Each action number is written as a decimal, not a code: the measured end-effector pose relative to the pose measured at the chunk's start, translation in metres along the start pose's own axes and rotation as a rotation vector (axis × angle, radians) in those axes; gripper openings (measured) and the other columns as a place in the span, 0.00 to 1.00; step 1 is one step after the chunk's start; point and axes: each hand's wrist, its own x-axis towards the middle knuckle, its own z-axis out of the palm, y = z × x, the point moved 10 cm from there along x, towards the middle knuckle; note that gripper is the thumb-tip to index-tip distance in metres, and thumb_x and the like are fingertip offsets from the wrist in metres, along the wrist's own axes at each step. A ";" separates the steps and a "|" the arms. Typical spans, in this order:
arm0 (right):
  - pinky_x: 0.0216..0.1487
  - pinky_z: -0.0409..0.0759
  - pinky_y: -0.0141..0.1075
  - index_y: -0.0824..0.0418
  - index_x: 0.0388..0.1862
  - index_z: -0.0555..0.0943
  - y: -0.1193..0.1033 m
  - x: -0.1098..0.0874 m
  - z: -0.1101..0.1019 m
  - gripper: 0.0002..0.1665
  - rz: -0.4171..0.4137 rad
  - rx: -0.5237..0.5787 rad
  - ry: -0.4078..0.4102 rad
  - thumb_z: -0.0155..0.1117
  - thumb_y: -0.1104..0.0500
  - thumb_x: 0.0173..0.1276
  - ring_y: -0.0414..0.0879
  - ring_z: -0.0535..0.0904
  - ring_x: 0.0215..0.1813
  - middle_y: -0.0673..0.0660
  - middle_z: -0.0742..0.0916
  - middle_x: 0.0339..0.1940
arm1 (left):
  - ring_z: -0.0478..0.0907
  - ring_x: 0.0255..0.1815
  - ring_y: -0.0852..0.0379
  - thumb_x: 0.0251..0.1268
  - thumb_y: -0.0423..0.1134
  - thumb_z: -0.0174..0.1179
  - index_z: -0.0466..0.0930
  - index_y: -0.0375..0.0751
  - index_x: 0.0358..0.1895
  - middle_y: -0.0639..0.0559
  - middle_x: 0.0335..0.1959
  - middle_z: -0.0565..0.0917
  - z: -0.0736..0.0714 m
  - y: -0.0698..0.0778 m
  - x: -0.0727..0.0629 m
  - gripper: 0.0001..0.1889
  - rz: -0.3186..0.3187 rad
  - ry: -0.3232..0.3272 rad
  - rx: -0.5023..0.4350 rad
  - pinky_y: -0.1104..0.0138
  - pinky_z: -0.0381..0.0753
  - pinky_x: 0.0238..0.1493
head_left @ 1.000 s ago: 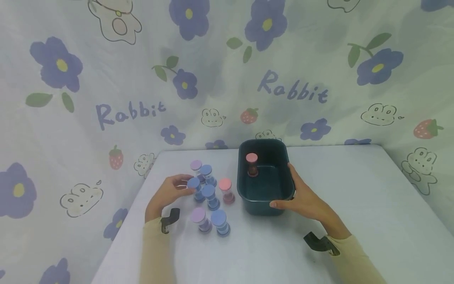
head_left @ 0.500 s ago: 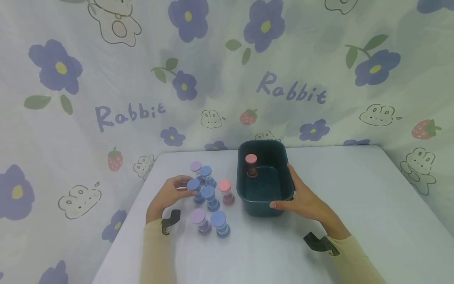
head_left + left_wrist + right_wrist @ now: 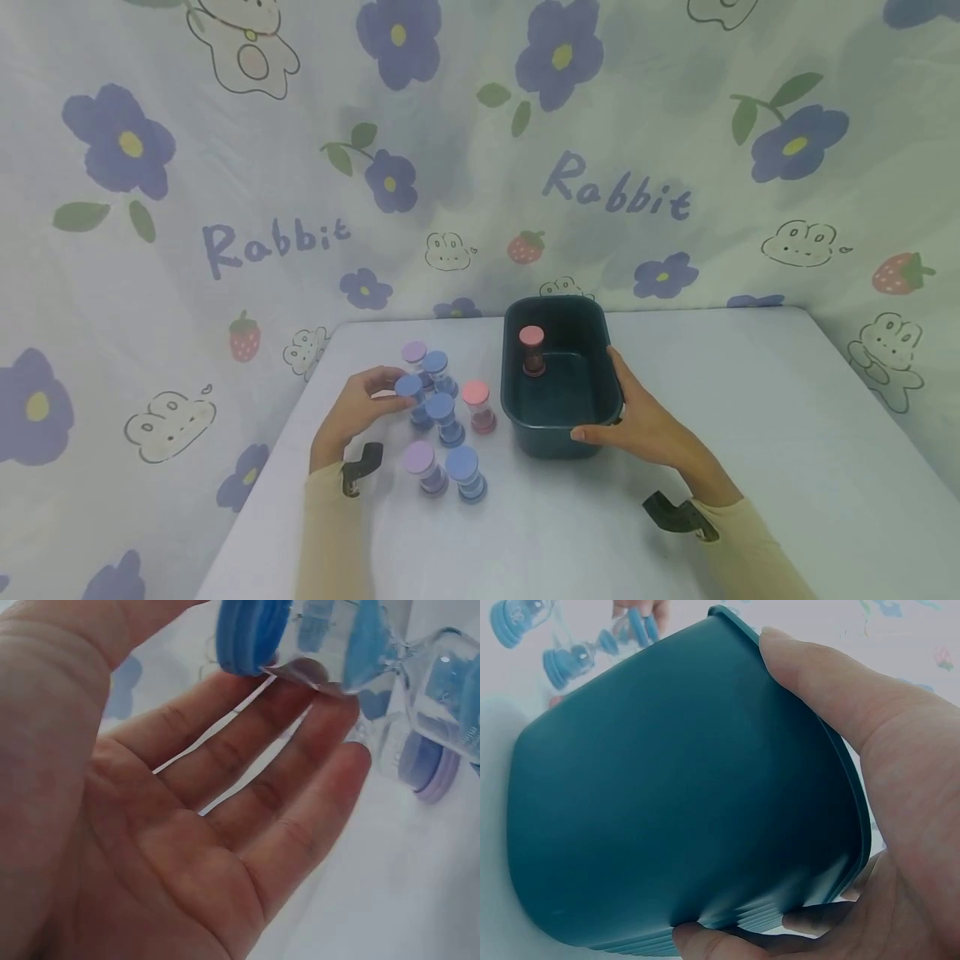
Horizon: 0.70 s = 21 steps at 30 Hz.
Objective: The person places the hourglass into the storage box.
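My left hand (image 3: 358, 417) pinches a blue-capped hourglass (image 3: 409, 388) between thumb and fingers. In the left wrist view, the fingertips (image 3: 341, 712) touch the clear glass of this blue hourglass (image 3: 322, 637), and the thumb's tip is out of sight. On the right, my right hand (image 3: 648, 423) grips the near right corner of a dark teal bin (image 3: 558, 442), thumb at the front rim and fingers along the side. The right wrist view shows the teal bin's outer wall (image 3: 667, 787) close up. A pink-capped hourglass (image 3: 533, 350) stands inside the bin.
Around the left hand stand more blue hourglasses (image 3: 448, 417), purple ones (image 3: 427, 467) and a pink one (image 3: 480, 406) beside the bin. A white table (image 3: 525, 542) lies beneath, with a patterned cloth (image 3: 480, 167) behind it.
My left hand has risen very slightly with the blue hourglass at its fingertips. The right hand stays on the bin, and the other hourglasses keep their places.
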 end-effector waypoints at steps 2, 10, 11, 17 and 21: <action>0.72 0.65 0.74 0.50 0.87 0.35 0.000 0.000 0.000 0.79 0.005 -0.001 -0.002 0.81 0.37 0.54 0.69 0.54 0.84 0.62 0.53 0.88 | 0.81 0.62 0.48 0.57 0.47 0.77 0.82 0.47 0.61 0.48 0.60 0.86 -0.003 0.004 -0.001 0.27 0.017 0.014 -0.022 0.57 0.83 0.63; 0.72 0.66 0.74 0.48 0.87 0.35 0.000 -0.001 -0.001 0.79 0.012 0.003 -0.001 0.82 0.37 0.53 0.68 0.54 0.84 0.62 0.53 0.87 | 0.80 0.63 0.61 0.62 0.48 0.75 0.82 0.46 0.62 0.49 0.61 0.85 -0.016 0.025 -0.005 0.26 0.086 0.101 -0.046 0.68 0.83 0.63; 0.72 0.65 0.74 0.48 0.87 0.35 0.000 -0.001 -0.001 0.79 0.013 0.002 -0.001 0.82 0.37 0.53 0.68 0.54 0.84 0.62 0.53 0.87 | 0.79 0.62 0.63 0.62 0.46 0.74 0.82 0.45 0.62 0.50 0.60 0.85 -0.017 0.029 -0.006 0.25 0.110 0.113 -0.062 0.70 0.83 0.62; 0.72 0.66 0.73 0.49 0.87 0.34 0.001 0.000 -0.001 0.80 0.031 -0.016 -0.001 0.81 0.36 0.53 0.69 0.54 0.84 0.63 0.53 0.87 | 0.80 0.58 0.65 0.63 0.34 0.72 0.81 0.35 0.62 0.60 0.55 0.86 -0.026 0.058 -0.012 0.24 0.260 0.174 -0.180 0.75 0.82 0.61; 0.72 0.66 0.73 0.50 0.87 0.34 0.001 -0.001 0.000 0.80 0.039 -0.027 -0.003 0.81 0.36 0.53 0.70 0.53 0.84 0.64 0.52 0.87 | 0.81 0.57 0.64 0.62 0.29 0.72 0.80 0.30 0.61 0.63 0.53 0.86 -0.028 0.076 -0.016 0.24 0.314 0.201 -0.252 0.75 0.82 0.61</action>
